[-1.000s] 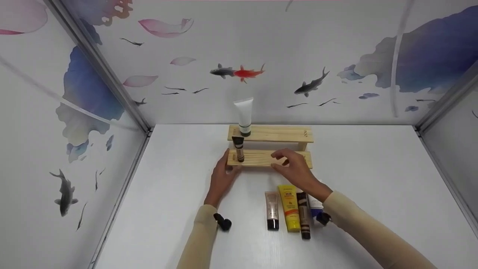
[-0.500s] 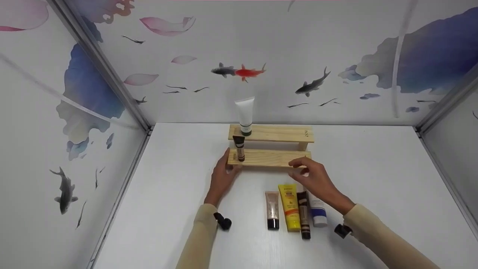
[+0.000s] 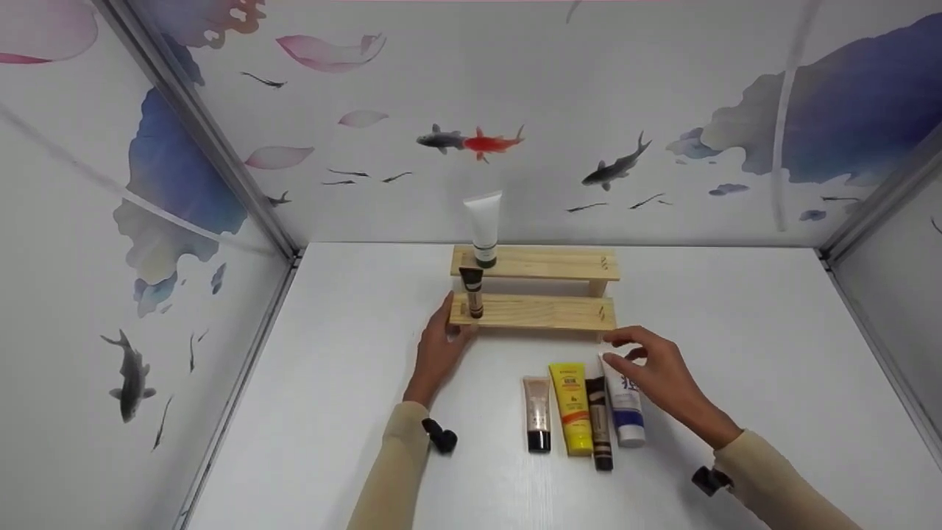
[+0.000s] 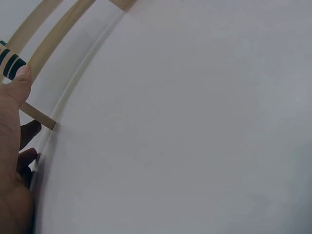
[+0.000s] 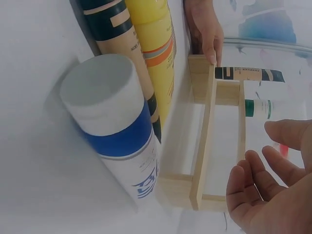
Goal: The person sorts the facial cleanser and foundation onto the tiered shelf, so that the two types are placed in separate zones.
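My left hand [image 3: 439, 353] holds the left end of the lower shelf of a two-tier wooden rack [image 3: 544, 313], thumb at the front edge. On that shelf, at its left, a small black-and-beige tube [image 3: 473, 294] stands upright on its cap. My right hand [image 3: 666, 368], fingers loosely bent and holding nothing, hovers by the upper end of a white tube with a blue band [image 3: 628, 412]. In the right wrist view that white tube [image 5: 124, 126] lies left of the right hand [image 5: 273, 180], apart from the fingers.
A white tube with a green base [image 3: 483, 228] stands on the upper shelf's left. Left of the white-and-blue tube lie a black-and-brown tube [image 3: 600, 423], a yellow tube [image 3: 572, 408] and a pinkish tube with a black cap [image 3: 538, 412]. Printed walls enclose the table [image 3: 331, 309].
My right hand has moved right and down from over the lower shelf to the top of the white-and-blue tube, uncovering more of it. My left hand stays on the rack.
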`<control>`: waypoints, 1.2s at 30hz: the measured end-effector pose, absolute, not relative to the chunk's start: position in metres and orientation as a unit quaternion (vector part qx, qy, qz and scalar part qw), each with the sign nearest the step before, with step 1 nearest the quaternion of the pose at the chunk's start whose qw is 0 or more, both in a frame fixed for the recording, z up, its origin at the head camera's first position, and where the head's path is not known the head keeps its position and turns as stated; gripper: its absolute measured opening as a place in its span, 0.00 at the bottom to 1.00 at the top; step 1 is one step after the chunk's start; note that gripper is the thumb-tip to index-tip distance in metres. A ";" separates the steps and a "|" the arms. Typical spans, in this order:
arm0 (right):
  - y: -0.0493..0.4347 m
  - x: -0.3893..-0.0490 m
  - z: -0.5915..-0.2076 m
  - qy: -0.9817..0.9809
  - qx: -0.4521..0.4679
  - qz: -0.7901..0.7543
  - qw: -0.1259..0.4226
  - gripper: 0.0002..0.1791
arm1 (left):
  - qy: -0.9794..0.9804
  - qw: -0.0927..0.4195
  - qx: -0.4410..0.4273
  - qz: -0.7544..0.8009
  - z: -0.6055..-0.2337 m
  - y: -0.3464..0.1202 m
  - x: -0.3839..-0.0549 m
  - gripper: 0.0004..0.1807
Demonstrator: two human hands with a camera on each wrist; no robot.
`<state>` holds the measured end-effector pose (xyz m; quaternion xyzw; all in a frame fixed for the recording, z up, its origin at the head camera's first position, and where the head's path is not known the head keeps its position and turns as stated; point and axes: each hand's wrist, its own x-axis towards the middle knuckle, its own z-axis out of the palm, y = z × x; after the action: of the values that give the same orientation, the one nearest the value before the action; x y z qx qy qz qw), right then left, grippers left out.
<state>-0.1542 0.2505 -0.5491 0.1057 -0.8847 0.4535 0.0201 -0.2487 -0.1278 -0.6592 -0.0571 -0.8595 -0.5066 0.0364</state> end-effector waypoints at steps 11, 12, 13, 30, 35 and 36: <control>0.286 -0.135 -0.555 -0.896 0.066 0.438 0.037 0.17 | -0.859 0.035 -0.059 -0.508 -0.660 -0.130 -0.249 0.50; 0.288 -0.133 -0.555 -0.896 0.064 0.437 0.040 0.17 | -0.859 0.034 -0.057 -0.508 -0.660 -0.129 -0.249 0.50; 0.291 -0.131 -0.555 -0.897 0.061 0.436 0.041 0.17 | -0.859 0.033 -0.055 -0.508 -0.659 -0.129 -0.249 0.50; 0.300 -0.115 -0.589 -0.899 0.015 0.436 -0.020 0.21 | -0.856 0.033 -0.058 -0.512 -0.658 -0.128 -0.248 0.51; 0.298 -0.114 -0.596 -0.900 0.009 0.435 -0.031 0.21 | -0.858 0.033 -0.058 -0.510 -0.659 -0.128 -0.249 0.51; 0.297 -0.114 -0.598 -0.901 0.006 0.433 -0.034 0.21 | -0.858 0.034 -0.058 -0.509 -0.659 -0.128 -0.249 0.51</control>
<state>-0.1136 0.2972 -0.5978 0.0064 -0.9008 0.4329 -0.0338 -0.2492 -0.1280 -0.6588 -0.0584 -0.8582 -0.5089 0.0339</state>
